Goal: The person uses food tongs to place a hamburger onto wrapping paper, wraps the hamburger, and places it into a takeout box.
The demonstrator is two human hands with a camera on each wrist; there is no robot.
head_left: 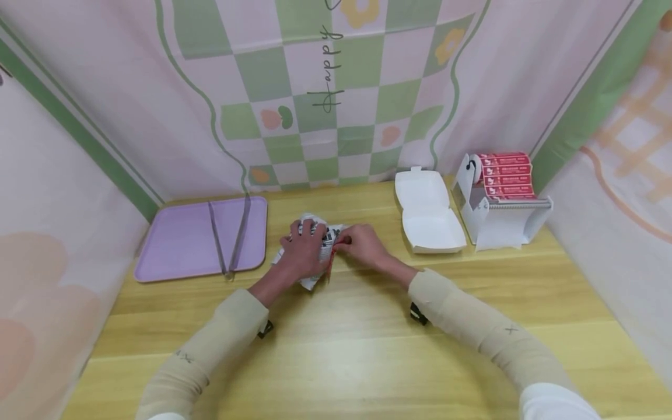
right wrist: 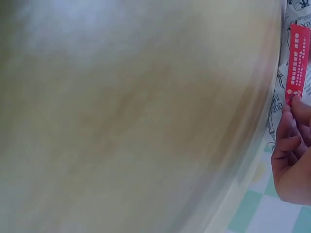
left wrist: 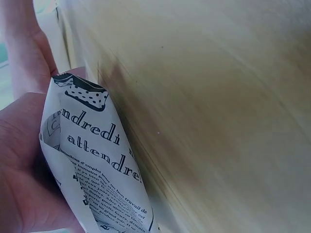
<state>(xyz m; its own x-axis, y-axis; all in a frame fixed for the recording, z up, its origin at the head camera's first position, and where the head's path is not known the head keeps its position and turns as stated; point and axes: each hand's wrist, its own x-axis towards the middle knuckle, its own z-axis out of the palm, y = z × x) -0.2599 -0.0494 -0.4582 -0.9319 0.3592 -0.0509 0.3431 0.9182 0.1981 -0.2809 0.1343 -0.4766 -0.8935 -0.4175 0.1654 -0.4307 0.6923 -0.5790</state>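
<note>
A bundle wrapped in printed newspaper-style paper [left wrist: 99,145] lies on the table in front of the person. The left hand [head_left: 304,248] grips it from above, fingers bent over its top; what is inside the paper is hidden. In the left wrist view, a folded paper edge shows beside the palm. The right hand [head_left: 366,245] pinches one end of a red sticker [right wrist: 297,63] with white printing between thumb and fingertips. In the right wrist view, this strip lies against the paper; whether it is stuck down along its length, I cannot tell.
To the left is a purple tray [head_left: 178,239] with metal tongs [head_left: 216,236] on it. Right of the hands stands an open white clamshell box [head_left: 431,224]. Beyond it is a dispenser [head_left: 504,224] with a roll of red labels [head_left: 506,175]. A patterned curtain [head_left: 315,140] hangs behind the table.
</note>
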